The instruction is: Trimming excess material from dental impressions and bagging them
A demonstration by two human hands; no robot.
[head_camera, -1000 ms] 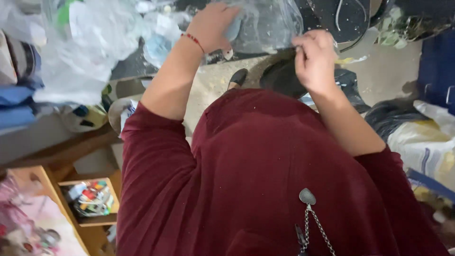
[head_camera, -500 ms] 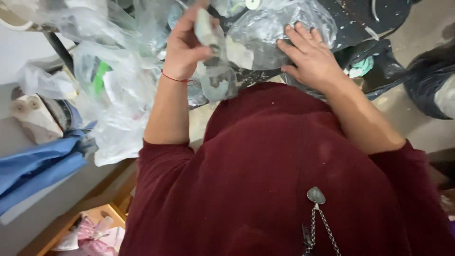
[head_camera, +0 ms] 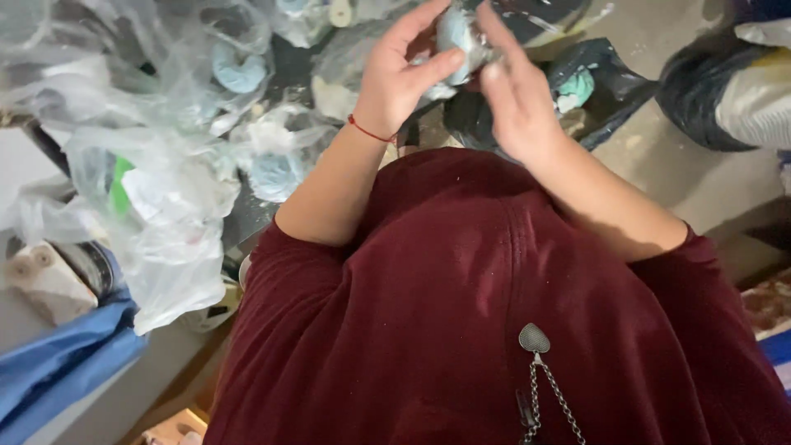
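While both hands grip a pale blue bundle (head_camera: 457,33), left hand (head_camera: 404,74), right hand (head_camera: 515,99), clear bags (head_camera: 165,189), concrete floor (head_camera: 659,156)

A small pale-blue bundle (head_camera: 456,33) (plastic-wrapped, crumpled) sits pinched between both hands' fingers (head_camera: 428,66)

Two bare hands, left hand (head_camera: 404,78) and right hand (head_camera: 515,99), one small pale blue-grey wrapped object (head_camera: 458,33) between them, one thin red string bracelet (head_camera: 368,130), two black plastic bags at right, nearer (head_camera: 606,70), farther right (head_camera: 700,91), one blue folded cloth (head_camera: 66,363) near left.
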